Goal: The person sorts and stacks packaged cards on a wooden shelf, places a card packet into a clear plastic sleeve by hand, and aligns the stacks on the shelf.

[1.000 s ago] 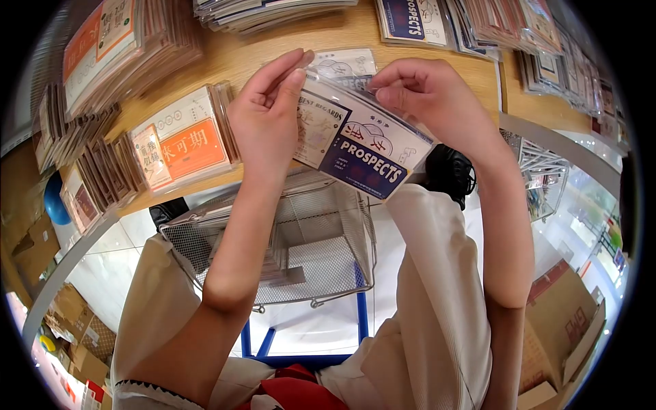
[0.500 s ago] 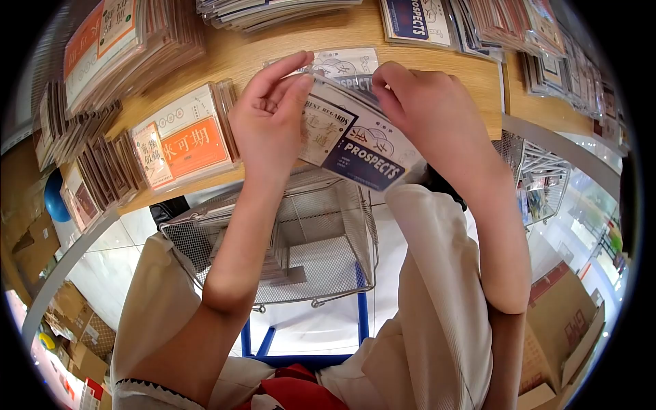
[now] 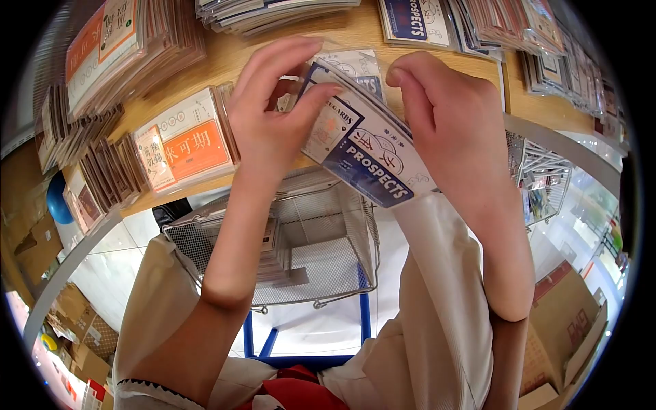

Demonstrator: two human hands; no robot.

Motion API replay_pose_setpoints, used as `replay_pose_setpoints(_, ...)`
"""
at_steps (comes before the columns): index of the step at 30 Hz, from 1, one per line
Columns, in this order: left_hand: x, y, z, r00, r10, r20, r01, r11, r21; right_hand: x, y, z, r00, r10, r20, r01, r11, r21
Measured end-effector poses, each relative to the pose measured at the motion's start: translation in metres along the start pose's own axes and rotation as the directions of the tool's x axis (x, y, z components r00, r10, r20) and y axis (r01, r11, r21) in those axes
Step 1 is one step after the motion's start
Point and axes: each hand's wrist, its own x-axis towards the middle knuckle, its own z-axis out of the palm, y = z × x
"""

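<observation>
A blue-and-white PROSPECTS pack (image 3: pixel 383 164) in clear plastic is hanging tilted in the air, its upper left corner raised and its lower right corner dipping over the table's front edge. The left hand (image 3: pixel 270 113) is grasping it by that upper left corner: the thumb is lying across the printed front, while the other fingers are bending around behind, the index finger reaching past the top edge. The right hand (image 3: pixel 451 123) is hovering over the pack's upper right side, fingers curling inward with their tips just beyond the long upper edge; whether they are pinching any plastic cannot be told. The back of this hand is covering part of the pack's right end.

Just behind, a similar pack (image 3: pixel 365 65) is lying on the wooden table (image 3: pixel 229 58). To the left, an orange-and-white pack (image 3: pixel 198 147) is leaning at the front of a row, and a tall stack (image 3: pixel 140 65) is rising farther back. More PROSPECTS packs (image 3: pixel 420 20) are lying at the upper right. Below, between the person's knees, a wire basket (image 3: pixel 331 266) is holding several packs along its left side.
</observation>
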Motion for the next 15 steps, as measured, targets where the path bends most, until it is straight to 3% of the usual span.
replay_pose_setpoints(8,0.005,0.002,-0.001,0.995,0.104,-0.008,-0.103,0.991,0.08,-0.004,-0.005,-0.001,0.999,0.05,0.012,-0.051,0.99,0.133)
replay_pose_setpoints(15,0.008,0.014,-0.006,0.998,0.044,0.037,-0.049,0.99,0.135,-0.006,-0.006,-0.003,0.997,0.069,0.039,-0.075,0.98,0.187)
